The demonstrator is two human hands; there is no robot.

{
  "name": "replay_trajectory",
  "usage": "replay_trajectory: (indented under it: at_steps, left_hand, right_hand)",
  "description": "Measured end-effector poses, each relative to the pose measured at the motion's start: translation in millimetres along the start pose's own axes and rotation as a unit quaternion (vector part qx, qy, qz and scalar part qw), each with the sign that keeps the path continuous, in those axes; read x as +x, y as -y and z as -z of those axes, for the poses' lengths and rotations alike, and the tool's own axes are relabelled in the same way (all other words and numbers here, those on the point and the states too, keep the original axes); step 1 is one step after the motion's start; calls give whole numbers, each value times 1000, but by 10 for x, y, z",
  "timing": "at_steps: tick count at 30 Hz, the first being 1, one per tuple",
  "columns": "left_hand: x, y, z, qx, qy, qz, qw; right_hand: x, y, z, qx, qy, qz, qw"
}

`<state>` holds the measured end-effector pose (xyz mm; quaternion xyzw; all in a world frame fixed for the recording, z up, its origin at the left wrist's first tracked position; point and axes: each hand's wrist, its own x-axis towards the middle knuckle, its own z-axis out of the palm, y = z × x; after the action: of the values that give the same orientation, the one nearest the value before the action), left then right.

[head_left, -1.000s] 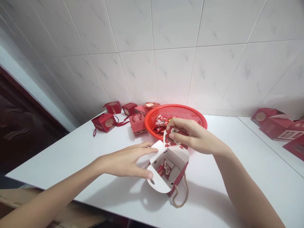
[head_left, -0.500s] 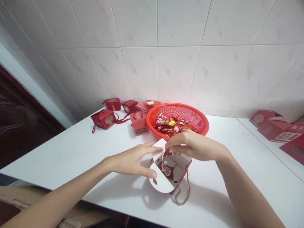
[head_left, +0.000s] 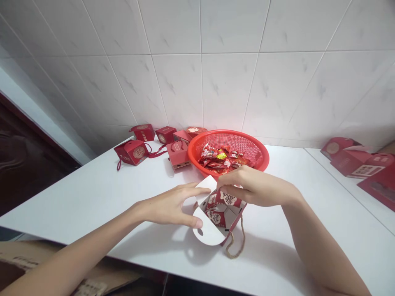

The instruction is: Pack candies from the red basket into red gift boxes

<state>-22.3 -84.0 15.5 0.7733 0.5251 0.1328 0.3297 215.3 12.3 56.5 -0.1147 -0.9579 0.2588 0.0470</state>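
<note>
A small candy box (head_left: 208, 226) stands open on the table, red outside and white inside, with a twine loop handle (head_left: 234, 246) at its near right side. My left hand (head_left: 173, 204) holds it from the left, its thumb against the rounded flap and its fingers at the far flap. Over the box opening, my right hand (head_left: 251, 187) pinches a red wrapped candy (head_left: 231, 199) with pale lettering. Other wrapped candies (head_left: 216, 217) lie inside the box. The right fingertips are partly hidden.
Behind the box stands a red plastic basket (head_left: 265, 153) heaped with wrapped candies (head_left: 220, 158). Several red boxes (head_left: 133, 153) sit at the back left, some with cords. More red cartons (head_left: 354, 160) are at the far right. A cardboard box (head_left: 18, 257) is below the table's front edge.
The candy in my right hand now shows more of its face over the box, and more candy shows inside. My left hand keeps its place on the box. The view has shifted slightly.
</note>
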Motion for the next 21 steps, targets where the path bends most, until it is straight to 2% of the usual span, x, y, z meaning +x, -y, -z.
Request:
replay_trajectory:
  at_steps: [3,6,11,15,18,21]
  left_hand:
    - [1,-2,-3,5,4,2,1000]
    - [2,-1,-9,6,7,-13,1000]
    - [9,10,-16,13,6,-19,1000]
    - [12,-5,-19,28,11,-22,999]
    - [8,-17,-33,34,14,-26,999]
    - [-5,-16,-62,42,16,-26,999]
  right_hand:
    - [28,-29,-23,-21,32,-28,999]
    - [56,-51,-48,-27,38,-56,997]
    - [131,-73,-144,-37,28,-35,998]
    - [195,-59,-206,-83,55,-65,993]
    - [170,-17,-183,-86,71,-77,991]
    - [49,19,-135,-44,73,-63,994]
